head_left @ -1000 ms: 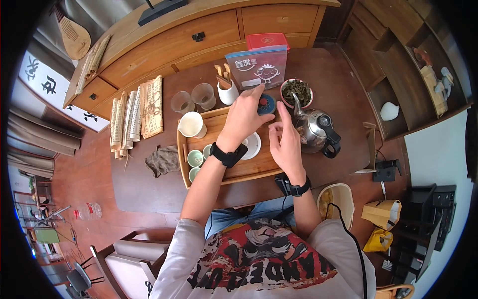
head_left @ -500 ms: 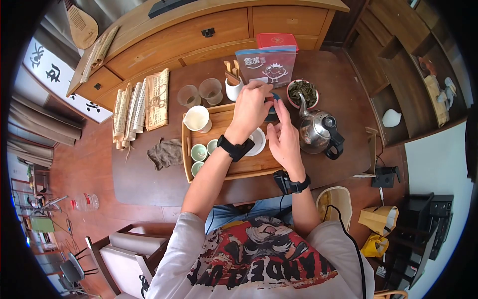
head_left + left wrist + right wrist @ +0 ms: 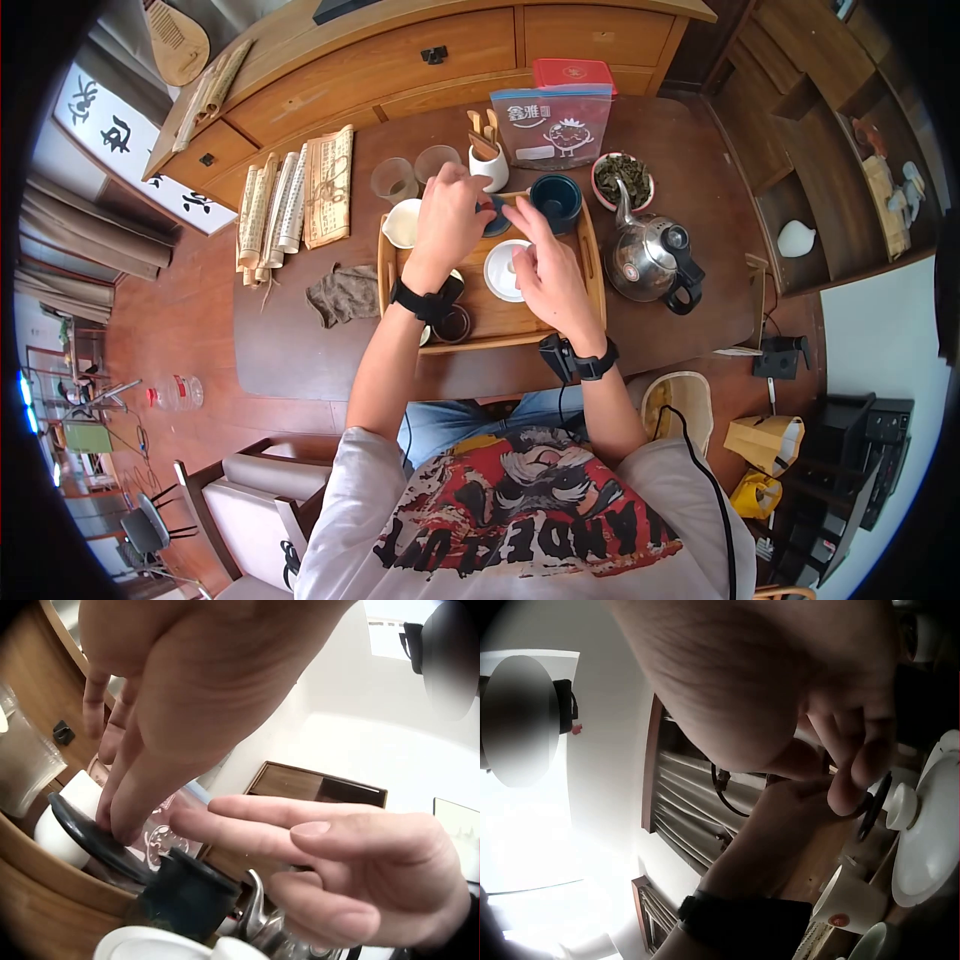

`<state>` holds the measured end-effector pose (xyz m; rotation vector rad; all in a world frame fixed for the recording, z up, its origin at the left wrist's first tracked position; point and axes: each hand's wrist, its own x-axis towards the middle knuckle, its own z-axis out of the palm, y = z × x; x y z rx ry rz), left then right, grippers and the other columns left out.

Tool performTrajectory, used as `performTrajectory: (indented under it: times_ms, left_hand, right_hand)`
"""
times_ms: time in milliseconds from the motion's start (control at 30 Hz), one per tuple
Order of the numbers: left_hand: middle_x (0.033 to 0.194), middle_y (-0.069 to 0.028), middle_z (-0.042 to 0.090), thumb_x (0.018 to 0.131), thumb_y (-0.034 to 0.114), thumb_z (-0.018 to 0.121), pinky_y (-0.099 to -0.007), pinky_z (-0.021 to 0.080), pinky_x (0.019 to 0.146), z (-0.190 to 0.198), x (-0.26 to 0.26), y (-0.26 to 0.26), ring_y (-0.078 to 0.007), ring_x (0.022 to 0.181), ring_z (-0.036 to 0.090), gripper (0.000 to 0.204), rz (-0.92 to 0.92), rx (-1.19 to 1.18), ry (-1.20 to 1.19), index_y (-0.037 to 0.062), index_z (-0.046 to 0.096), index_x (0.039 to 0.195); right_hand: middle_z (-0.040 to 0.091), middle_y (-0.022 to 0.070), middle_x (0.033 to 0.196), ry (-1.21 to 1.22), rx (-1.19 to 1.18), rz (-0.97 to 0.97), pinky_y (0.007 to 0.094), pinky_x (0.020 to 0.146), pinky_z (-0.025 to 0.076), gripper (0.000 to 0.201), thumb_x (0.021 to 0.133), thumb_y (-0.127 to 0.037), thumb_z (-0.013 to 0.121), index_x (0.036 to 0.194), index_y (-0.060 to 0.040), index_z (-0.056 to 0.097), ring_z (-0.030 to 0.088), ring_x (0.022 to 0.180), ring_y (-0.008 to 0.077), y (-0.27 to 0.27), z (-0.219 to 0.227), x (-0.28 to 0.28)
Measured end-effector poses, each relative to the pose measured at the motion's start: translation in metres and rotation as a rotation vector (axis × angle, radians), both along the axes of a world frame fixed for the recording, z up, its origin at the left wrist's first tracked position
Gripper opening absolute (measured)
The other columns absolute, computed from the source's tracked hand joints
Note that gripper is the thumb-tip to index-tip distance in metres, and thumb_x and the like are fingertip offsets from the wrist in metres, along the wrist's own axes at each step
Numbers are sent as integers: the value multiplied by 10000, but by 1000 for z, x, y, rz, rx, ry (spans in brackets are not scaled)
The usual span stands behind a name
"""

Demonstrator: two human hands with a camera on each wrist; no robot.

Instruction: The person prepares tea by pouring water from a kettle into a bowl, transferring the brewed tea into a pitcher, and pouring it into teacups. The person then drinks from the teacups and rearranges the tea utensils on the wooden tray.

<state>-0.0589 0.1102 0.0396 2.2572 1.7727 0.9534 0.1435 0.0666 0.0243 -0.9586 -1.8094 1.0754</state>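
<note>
Lid (image 3: 88,836) hangs pinched beneath left hand (image 3: 447,218), near the free right hand (image 3: 552,280), fingers extended.

The blue lid (image 3: 84,834), seated on the dark blue cup (image 3: 556,204) a second ago and tilted above it half a second ago, has been carried left along the tray's (image 3: 595,262) far edge and is now pinched by the left hand (image 3: 450,222). The cup's inside has been exposed near the tray's far right corner. The right hand (image 3: 553,283) has been shifted leftward, closer to the white lid (image 3: 504,270). Near the tray's near edge, a dark brown cup (image 3: 453,324) has been uncovered to view.
</note>
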Motion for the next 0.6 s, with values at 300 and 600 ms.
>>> performTrajectory:
  times_ms: [300,600]
  left_hand:
    - [932,-66,780,701,40,910,-475,506,1041,-39,-7,-5,-316,1126,657,378,2,-41,247,57,808,1064]
    - [932,-155,740,675,-12,838,-445,504,1006,-52,-5,-4,-333,1100,661,249,11,14,283,31,779,913]
  right_hand:
    - [688,213,1530,-88,89,12,399,830,587,611,1074,-20,615,1654,-28,423,744,886,324,-9,-14,2]
    - [716,205,1479,-120,18,29,404,819,591,541,1080,-96,663,1595,-19,516,742,865,301,-14,-10,4]
